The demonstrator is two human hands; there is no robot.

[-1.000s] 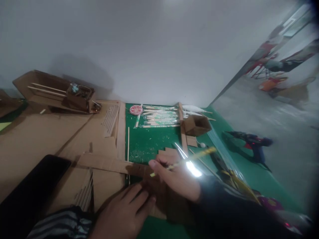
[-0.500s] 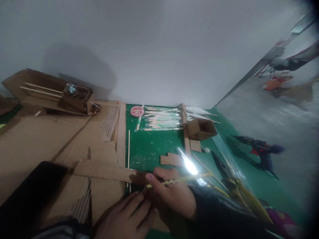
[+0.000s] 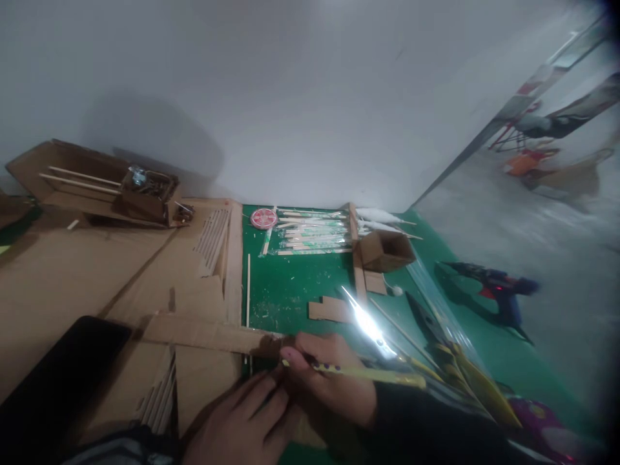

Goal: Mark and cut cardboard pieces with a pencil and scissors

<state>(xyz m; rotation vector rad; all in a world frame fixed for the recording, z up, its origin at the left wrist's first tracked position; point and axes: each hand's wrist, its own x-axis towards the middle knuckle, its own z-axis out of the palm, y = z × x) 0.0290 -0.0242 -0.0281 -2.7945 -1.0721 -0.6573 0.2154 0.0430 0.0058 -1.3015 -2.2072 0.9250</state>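
My right hand [image 3: 334, 374] grips a slim yellow pencil [image 3: 387, 376] with dark marks, in a writing hold; its tip is hidden near my thumb. My left hand [image 3: 247, 413] lies with its fingers stretched out and slightly apart, pressing down at the near edge of the work. Under and between both hands is a piece of brown cardboard in shadow, mostly hidden. A long cardboard strip [image 3: 208, 334] runs from the left to my right fingers. Just right of my right hand lie shiny scissors [image 3: 371, 326].
A black phone-like slab [image 3: 62, 374] lies at left. Wrapped chopsticks [image 3: 314, 231], a small open cardboard box [image 3: 387, 250] and a long cardboard construction [image 3: 92, 181] stand along the wall. Yellow-handled pliers [image 3: 465, 368] and a blue glue gun [image 3: 504, 290] lie at right on the green tabletop [image 3: 300, 278].
The pencil has tipped down in my right hand, its back end now lower and farther right. My right hand has shifted slightly left; my left hand stays in place.
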